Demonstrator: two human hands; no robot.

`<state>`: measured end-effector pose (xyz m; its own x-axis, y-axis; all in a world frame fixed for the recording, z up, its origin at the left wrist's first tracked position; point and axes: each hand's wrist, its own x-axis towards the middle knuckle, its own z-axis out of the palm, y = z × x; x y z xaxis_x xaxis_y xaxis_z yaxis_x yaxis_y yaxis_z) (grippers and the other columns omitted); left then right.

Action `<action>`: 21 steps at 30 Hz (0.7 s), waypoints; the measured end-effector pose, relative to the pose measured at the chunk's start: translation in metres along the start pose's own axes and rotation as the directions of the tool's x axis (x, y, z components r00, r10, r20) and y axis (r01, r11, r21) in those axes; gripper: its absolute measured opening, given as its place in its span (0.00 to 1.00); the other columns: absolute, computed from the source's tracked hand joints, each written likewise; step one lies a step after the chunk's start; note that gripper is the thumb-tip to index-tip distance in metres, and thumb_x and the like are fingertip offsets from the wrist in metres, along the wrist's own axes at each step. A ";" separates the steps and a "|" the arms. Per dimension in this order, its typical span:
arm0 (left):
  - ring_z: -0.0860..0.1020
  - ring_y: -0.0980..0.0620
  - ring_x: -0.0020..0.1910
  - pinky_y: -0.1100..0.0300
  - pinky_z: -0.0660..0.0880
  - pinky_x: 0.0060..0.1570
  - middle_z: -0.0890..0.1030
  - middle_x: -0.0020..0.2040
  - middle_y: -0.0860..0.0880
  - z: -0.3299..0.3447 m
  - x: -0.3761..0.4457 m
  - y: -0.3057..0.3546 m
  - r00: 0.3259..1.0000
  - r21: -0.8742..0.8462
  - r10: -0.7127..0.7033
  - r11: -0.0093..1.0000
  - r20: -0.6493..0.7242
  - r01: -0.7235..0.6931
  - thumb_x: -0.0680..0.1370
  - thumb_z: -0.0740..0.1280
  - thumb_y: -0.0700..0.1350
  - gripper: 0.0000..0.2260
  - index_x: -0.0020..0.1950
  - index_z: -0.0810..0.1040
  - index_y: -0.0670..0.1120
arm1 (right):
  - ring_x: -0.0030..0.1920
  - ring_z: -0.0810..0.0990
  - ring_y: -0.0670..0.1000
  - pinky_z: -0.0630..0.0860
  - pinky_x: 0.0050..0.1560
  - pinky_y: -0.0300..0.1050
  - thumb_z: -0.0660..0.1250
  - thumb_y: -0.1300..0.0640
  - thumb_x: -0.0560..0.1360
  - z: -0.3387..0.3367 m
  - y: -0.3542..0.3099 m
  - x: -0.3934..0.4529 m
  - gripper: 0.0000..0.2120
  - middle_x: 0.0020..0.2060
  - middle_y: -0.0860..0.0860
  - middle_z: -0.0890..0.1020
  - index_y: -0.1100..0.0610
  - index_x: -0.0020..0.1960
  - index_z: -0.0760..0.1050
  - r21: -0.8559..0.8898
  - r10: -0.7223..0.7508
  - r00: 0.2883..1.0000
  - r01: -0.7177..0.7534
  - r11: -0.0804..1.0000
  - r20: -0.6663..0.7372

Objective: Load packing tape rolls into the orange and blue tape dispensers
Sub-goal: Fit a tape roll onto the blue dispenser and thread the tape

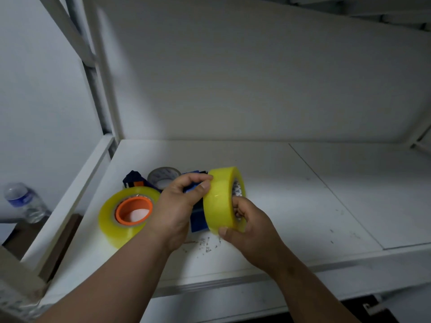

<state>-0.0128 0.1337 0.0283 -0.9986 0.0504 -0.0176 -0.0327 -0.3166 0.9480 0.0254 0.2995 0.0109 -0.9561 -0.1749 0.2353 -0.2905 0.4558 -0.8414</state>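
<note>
- Right, right hand (250, 226) has its grip curled round the yellow tape roll (221, 201), on edge above the tabletop (303, 206), core axis running left-right.
- Left hand (180, 203) pinches the blue dispenser (198, 220); thumb touches the roll.
- Risk, my read: roll goes on skewed or backwards, tape feeds wrong.
- Beyond: second roll already on the orange dispenser (133, 210).

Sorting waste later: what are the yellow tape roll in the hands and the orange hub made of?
Upright yellow translucent tape roll: glossy plastic film, judging by its sheen, on what looks like a printed cardboard core. Orange round hub inside the other roll: smooth, opaque, likely moulded plastic.
</note>
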 end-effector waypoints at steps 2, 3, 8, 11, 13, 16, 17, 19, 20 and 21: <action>0.80 0.48 0.49 0.54 0.76 0.49 0.84 0.43 0.50 -0.002 0.000 0.003 1.000 -0.026 -0.013 1.000 -0.012 0.013 0.73 0.71 0.42 0.03 0.42 0.84 0.48 | 0.49 0.78 0.39 0.76 0.46 0.33 0.69 0.51 0.67 0.003 -0.002 0.000 0.17 0.49 0.42 0.80 0.38 0.53 0.71 -0.017 -0.008 1.000 0.008 1.000 0.006; 0.79 0.48 0.49 0.54 0.76 0.49 0.84 0.43 0.49 -0.002 0.001 0.003 1.000 -0.034 -0.022 0.999 -0.016 0.021 0.73 0.71 0.43 0.02 0.43 0.84 0.47 | 0.50 0.78 0.38 0.75 0.45 0.31 0.69 0.52 0.67 0.003 -0.001 0.000 0.17 0.48 0.40 0.80 0.37 0.52 0.70 -0.021 -0.010 1.000 0.010 1.000 0.006; 0.79 0.47 0.50 0.47 0.74 0.60 0.84 0.42 0.47 0.003 -0.002 0.003 0.998 -0.048 -0.055 0.997 0.009 0.055 0.67 0.72 0.47 0.06 0.39 0.83 0.45 | 0.51 0.76 0.34 0.72 0.47 0.27 0.71 0.54 0.70 -0.002 0.006 0.006 0.18 0.50 0.39 0.79 0.38 0.54 0.70 0.033 0.039 0.999 -0.038 0.999 -0.021; 0.79 0.47 0.51 0.49 0.73 0.60 0.84 0.42 0.48 0.006 0.001 -0.002 0.998 -0.032 -0.054 0.998 0.017 0.054 0.67 0.72 0.46 0.04 0.36 0.85 0.47 | 0.50 0.80 0.42 0.77 0.51 0.42 0.71 0.59 0.72 -0.007 0.013 0.009 0.16 0.51 0.47 0.81 0.48 0.58 0.74 0.123 0.098 0.995 -0.097 0.988 -0.007; 0.79 0.46 0.53 0.52 0.74 0.58 0.85 0.44 0.48 0.009 0.000 -0.004 0.998 0.001 -0.045 0.999 0.033 0.045 0.66 0.73 0.47 0.05 0.39 0.87 0.47 | 0.50 0.81 0.48 0.79 0.50 0.46 0.70 0.57 0.71 -0.012 0.017 0.009 0.16 0.50 0.49 0.83 0.52 0.58 0.75 0.210 0.134 0.991 -0.131 0.969 0.003; 0.80 0.48 0.62 0.54 0.73 0.64 0.85 0.58 0.50 0.013 -0.001 -0.005 0.998 0.061 -0.012 0.998 0.064 0.009 0.72 0.71 0.44 0.12 0.52 0.87 0.56 | 0.49 0.84 0.51 0.79 0.44 0.41 0.70 0.59 0.69 -0.020 0.022 0.012 0.17 0.48 0.51 0.85 0.56 0.58 0.76 0.471 0.157 0.987 -0.159 0.868 0.045; 0.78 0.47 0.66 0.52 0.71 0.68 0.83 0.64 0.50 0.013 0.000 -0.005 0.999 0.053 -0.007 0.999 0.045 0.005 0.75 0.69 0.41 0.17 0.57 0.84 0.61 | 0.49 0.84 0.52 0.79 0.44 0.41 0.71 0.61 0.70 -0.023 0.023 0.013 0.17 0.49 0.53 0.86 0.57 0.58 0.76 0.555 0.160 0.986 -0.162 0.816 0.054; 0.77 0.47 0.67 0.50 0.70 0.70 0.81 0.66 0.55 0.011 0.004 -0.004 0.999 -0.016 -0.014 1.000 -0.034 0.013 0.80 0.64 0.35 0.27 0.66 0.74 0.67 | 0.49 0.84 0.55 0.80 0.44 0.42 0.69 0.61 0.69 -0.028 0.024 0.016 0.17 0.50 0.56 0.86 0.60 0.58 0.77 0.673 0.167 0.984 -0.163 0.722 0.059; 0.80 0.48 0.63 0.51 0.74 0.66 0.81 0.63 0.59 0.010 0.006 -0.004 0.997 -0.060 -0.020 0.998 -0.068 0.016 0.80 0.62 0.34 0.29 0.71 0.69 0.66 | 0.49 0.84 0.56 0.80 0.44 0.43 0.68 0.61 0.69 -0.031 0.024 0.017 0.17 0.49 0.57 0.86 0.60 0.57 0.77 0.703 0.169 0.984 -0.160 0.693 0.058; 0.81 0.49 0.60 0.54 0.76 0.61 0.79 0.65 0.59 0.009 0.006 -0.003 0.995 -0.093 -0.030 0.995 -0.093 0.022 0.81 0.62 0.34 0.31 0.75 0.64 0.64 | 0.49 0.84 0.57 0.80 0.43 0.44 0.67 0.61 0.69 -0.034 0.023 0.019 0.16 0.49 0.58 0.85 0.60 0.56 0.78 0.721 0.170 0.984 -0.156 0.676 0.054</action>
<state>-0.0187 0.1434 0.0283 -0.9967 -0.0281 -0.0758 -0.0582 -0.4025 0.9136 -0.0010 0.3365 0.0124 -0.9880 -0.1416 0.0623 -0.0182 -0.2936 -0.9558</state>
